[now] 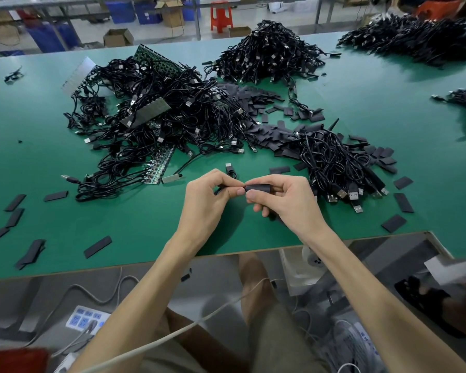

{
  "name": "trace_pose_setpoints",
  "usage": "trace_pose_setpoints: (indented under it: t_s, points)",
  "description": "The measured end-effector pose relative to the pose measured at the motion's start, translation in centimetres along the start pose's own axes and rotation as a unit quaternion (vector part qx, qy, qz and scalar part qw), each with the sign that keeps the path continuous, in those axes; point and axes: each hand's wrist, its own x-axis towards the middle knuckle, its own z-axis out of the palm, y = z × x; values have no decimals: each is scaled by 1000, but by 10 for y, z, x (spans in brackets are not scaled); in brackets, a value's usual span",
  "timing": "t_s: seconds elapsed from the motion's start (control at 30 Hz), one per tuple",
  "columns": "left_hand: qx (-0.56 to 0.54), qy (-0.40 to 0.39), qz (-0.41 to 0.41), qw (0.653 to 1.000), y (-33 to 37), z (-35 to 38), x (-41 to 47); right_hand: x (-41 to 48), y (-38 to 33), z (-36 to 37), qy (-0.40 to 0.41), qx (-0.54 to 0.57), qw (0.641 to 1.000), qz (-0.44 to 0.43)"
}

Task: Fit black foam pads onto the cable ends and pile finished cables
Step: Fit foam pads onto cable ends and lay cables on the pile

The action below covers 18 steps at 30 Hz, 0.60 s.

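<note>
Seen from the head camera, two bare hands meet above a green work table point(145, 224), close to its near edge. The left hand point(210, 195) has its thumb and fingers curled in a pinch on a black cable point(230, 173), whose loop and silver plug show just behind the knuckles. The right hand point(283, 200) grips a black foam pad point(257, 187) between its thumb and curled fingers, and the pad's end touches the left thumb tip. We cannot tell how far the cable end sits inside the pad.

To the left we see a large tangle of cables point(159, 117) mixed with green circuit-board strips point(162, 162). Just to the right of the hands lies a smaller cable pile point(334, 162), its plugs pointing toward the table edge. A heap of loose pads point(253, 98) lies between these two piles, and scattered pads point(97, 246) dot the near left of the table. Further back stands a tall cable mound point(269, 49). Under the table we make out a power strip point(88, 319) on the floor.
</note>
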Motion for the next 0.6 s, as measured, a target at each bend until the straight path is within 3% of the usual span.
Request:
trace_pose_setpoints:
  t_s: [0.6]
  points:
    - [16, 5, 12, 1000, -1, 1, 0, 2, -1, 3, 10, 42, 999, -5]
